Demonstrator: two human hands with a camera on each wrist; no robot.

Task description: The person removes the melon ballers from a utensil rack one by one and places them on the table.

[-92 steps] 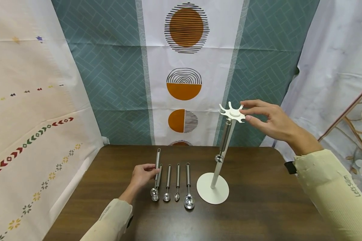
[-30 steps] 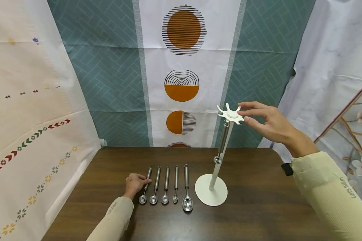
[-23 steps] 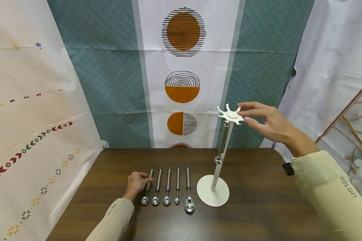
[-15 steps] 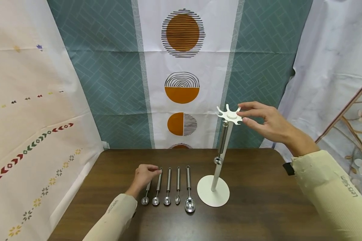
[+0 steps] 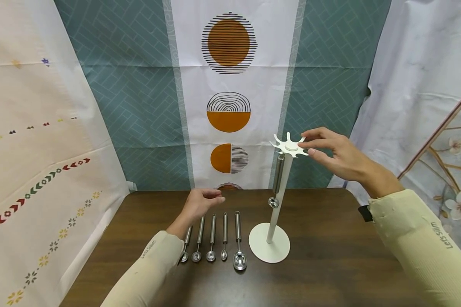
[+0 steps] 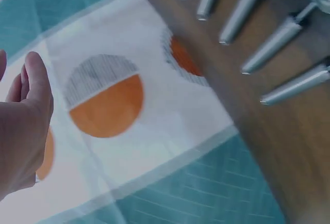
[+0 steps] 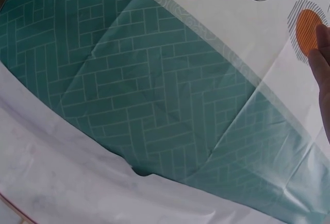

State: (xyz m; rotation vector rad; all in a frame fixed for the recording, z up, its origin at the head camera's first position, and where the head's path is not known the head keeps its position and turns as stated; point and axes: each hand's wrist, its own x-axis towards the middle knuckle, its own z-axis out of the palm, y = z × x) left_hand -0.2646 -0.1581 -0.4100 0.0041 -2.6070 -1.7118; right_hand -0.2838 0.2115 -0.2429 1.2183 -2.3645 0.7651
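My left hand (image 5: 200, 205) hovers above the row of steel scoops, its fingers held together and nothing between them; the left wrist view shows the same hand (image 6: 23, 126) at its left edge. Under its wrist lies the leftmost scoop (image 5: 187, 238), partly covered. With fingertips and thumb my right hand (image 5: 336, 153) holds the edge of the pronged top (image 5: 291, 146) of a white utensil stand (image 5: 279, 200). A scoop (image 5: 278, 177) hangs from one prong on its left side. Only fingers of my right hand (image 7: 322, 64) show in the right wrist view.
Several scoops lie side by side, handles pointing away; the largest scoop (image 5: 239, 251) is nearest the stand's round base (image 5: 269, 243). A brown wooden table (image 5: 315, 238) carries everything. Patterned cloth (image 5: 138, 106) hangs behind and at both sides.
My left hand laid a scoop at the row's left end, let go, then rose and moved right. The stand's top with its hanging scoop has turned slightly under my right hand.
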